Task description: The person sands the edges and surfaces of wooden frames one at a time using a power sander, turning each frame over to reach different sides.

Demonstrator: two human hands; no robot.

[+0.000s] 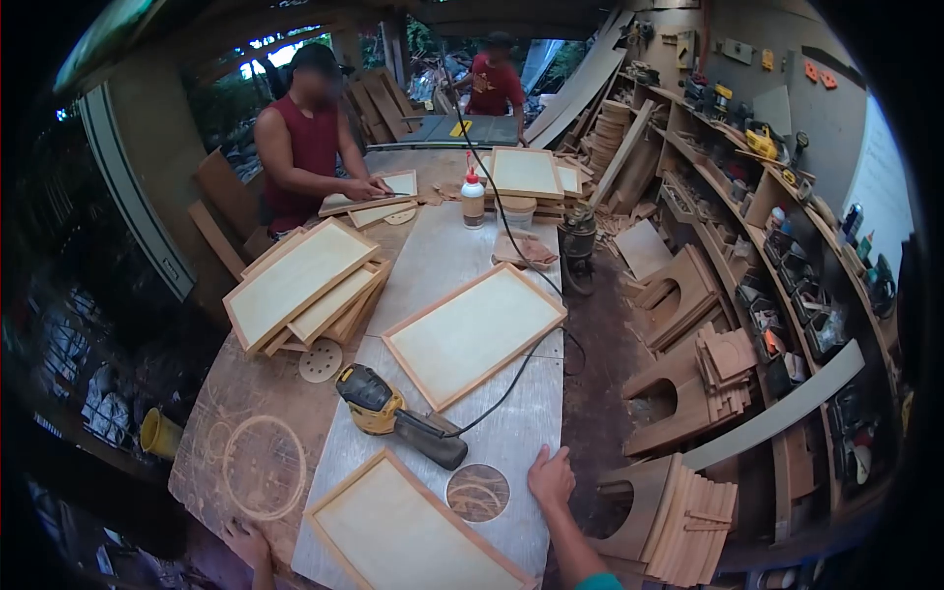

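Observation:
My left hand (246,543) lies at the near left edge of the wooden workbench (221,447), fingers loosely spread and holding nothing. My right hand (552,477) rests at the right edge of the pale board (393,472) on the bench, fingers apart and empty. Between my hands lies a shallow framed wooden panel (413,526), cut off by the lower view edge. Beyond it a yellow-and-black sander (372,398) lies on its side, its cord running right. A second framed panel (477,334) lies flat farther up the board. Near my right hand is a round hole (478,493) in the board.
Stacked framed panels (300,280) stand left, beside a sanding disc (321,361). A glue bottle (472,202) stands farther back. A person in a sleeveless shirt (295,147) works at the far left; another person (495,84) stands behind. Shelves (728,251) and cut wood pieces (678,521) line the right.

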